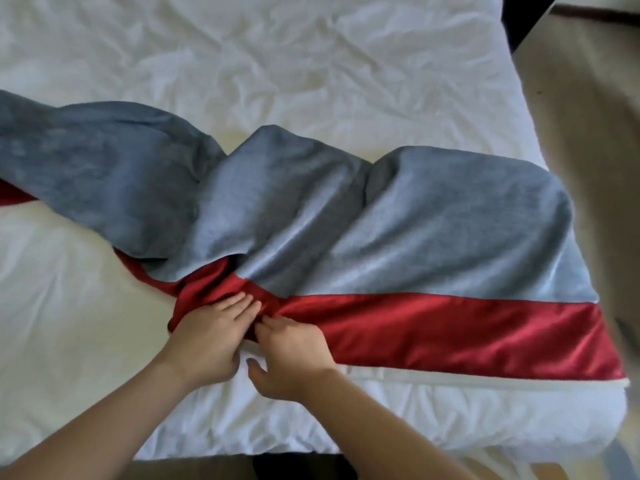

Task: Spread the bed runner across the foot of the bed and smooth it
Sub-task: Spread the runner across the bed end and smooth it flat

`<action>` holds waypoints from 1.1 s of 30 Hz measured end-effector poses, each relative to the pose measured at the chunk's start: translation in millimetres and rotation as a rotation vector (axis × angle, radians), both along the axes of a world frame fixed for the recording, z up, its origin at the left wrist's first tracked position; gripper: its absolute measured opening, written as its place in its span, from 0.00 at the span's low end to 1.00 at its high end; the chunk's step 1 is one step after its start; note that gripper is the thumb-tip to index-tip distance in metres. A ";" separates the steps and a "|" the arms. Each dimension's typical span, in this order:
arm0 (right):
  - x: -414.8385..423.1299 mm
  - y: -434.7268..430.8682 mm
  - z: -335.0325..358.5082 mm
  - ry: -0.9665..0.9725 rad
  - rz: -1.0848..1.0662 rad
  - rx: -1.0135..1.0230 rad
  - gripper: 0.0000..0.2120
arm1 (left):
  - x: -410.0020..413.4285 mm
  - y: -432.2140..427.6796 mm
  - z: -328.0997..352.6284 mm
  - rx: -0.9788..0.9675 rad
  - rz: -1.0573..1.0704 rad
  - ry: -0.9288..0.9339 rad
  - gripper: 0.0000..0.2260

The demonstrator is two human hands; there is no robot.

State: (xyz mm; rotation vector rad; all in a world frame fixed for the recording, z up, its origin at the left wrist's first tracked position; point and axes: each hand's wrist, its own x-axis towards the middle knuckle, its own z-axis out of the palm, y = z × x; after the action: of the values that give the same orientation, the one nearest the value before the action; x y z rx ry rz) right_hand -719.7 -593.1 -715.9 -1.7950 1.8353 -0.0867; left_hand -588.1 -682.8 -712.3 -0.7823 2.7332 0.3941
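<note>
The bed runner [433, 216] is grey-blue with a red satin band [450, 330] along its near edge. It lies across the white bed [311, 57], flat at the right end and twisted and bunched in the middle and left. My left hand [207, 337] rests on the bunched red fabric, fingers straight and pointing right. My right hand [291, 355] sits beside it, fingertips curled into the red band's fold, thumb on the white sheet.
The wrinkled white sheet covers the mattress, whose near edge [450, 410] and right corner [616, 410] are in view. A beige floor [588, 98] runs along the right side of the bed.
</note>
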 end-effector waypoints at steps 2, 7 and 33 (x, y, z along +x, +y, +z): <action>-39.1 -3.4 11.0 -0.037 0.007 -0.100 0.12 | -24.2 -4.1 6.1 0.022 -0.056 0.104 0.32; -177.5 -26.1 9.1 0.117 -0.332 -0.179 0.11 | -126.0 -21.3 16.9 0.045 0.104 0.366 0.26; -541.7 -110.6 -26.3 0.185 -0.170 0.209 0.09 | -430.9 -151.8 -41.5 0.238 0.238 0.081 0.08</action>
State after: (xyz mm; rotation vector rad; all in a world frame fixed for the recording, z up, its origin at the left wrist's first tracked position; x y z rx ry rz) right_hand -1261.4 -703.7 -742.2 -1.5446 2.0418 0.2070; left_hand -1018.9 -834.6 -753.7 -1.0462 2.6050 0.8006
